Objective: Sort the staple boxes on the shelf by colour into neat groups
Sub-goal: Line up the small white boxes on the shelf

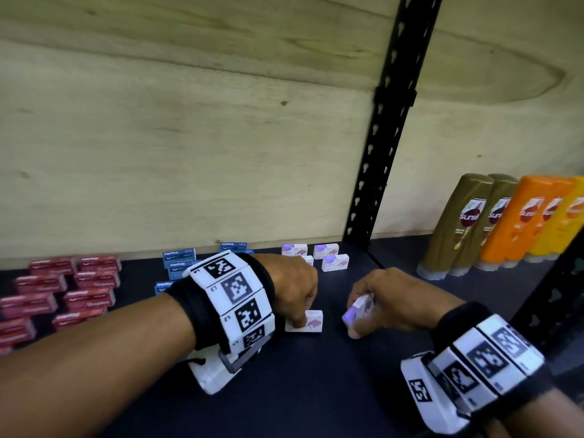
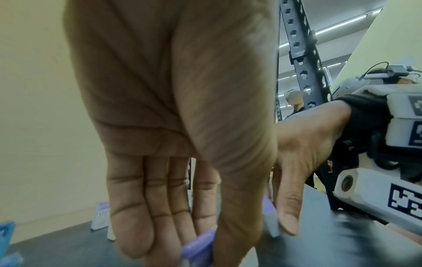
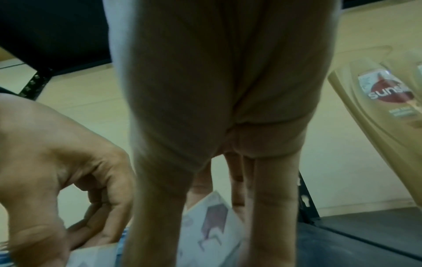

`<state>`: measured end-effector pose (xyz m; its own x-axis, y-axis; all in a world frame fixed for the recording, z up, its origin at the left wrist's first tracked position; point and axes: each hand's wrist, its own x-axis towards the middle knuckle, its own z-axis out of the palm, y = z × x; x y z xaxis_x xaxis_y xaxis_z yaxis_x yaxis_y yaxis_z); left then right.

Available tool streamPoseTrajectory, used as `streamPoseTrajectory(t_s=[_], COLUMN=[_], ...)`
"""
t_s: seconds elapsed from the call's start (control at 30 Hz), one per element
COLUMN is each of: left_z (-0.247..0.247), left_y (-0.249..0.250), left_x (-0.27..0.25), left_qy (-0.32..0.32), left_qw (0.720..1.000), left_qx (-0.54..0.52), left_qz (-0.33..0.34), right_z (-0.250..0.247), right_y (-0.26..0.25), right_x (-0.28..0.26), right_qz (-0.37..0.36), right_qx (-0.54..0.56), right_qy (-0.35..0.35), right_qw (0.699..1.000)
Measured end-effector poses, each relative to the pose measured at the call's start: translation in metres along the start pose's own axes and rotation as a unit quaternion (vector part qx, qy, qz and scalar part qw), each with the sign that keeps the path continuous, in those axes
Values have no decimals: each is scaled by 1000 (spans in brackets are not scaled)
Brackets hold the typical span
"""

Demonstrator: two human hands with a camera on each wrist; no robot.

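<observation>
Both hands are down on the dark shelf, each busy with a small white-and-purple staple box. The left hand has its fingers curled downward, pinching the near end of one white box that lies flat on the shelf surface; from the left wrist view the thumb and fingers close on a purple edge of it. The right hand, just beside it, grips a second white box, which is tilted up off the shelf with its purple end toward the viewer, thumb underneath and fingers over the top. Further back, near the plywood back wall, a small cluster of matching white boxes stands together. To the left of those sit the blue boxes, partly hidden behind the left wrist band, and well apart at the far left the red boxes lie in rough rows. A black slotted upright divides the shelf; beyond it, to the right, brown and orange shampoo bottles stand side by side against the wall.
</observation>
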<state>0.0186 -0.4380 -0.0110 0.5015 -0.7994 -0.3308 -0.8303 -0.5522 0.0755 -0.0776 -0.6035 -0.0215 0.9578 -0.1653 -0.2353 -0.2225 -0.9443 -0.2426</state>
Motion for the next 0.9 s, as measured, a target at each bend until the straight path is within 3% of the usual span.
streamPoseTrajectory(t_s=[0.1, 0.3, 0.57, 0.9], left_z=[-6, -15, -32, -34], left_y=[-4, -19, -30, -29], left_x=[6, 21, 46, 70], left_qy=[26, 44, 28, -1], left_qw=[999, 997, 997, 998], left_qx=[14, 25, 15, 30], left_qz=[-13, -51, -64, -57], right_z=[-1, -5, -17, -25], right_y=[5, 14, 14, 22], right_x=[13, 42, 66, 79], right_qz=[13, 45, 48, 45], right_qx=[40, 93, 111, 39], right_qy=[46, 62, 12, -62], right_qw=[998, 993, 993, 996])
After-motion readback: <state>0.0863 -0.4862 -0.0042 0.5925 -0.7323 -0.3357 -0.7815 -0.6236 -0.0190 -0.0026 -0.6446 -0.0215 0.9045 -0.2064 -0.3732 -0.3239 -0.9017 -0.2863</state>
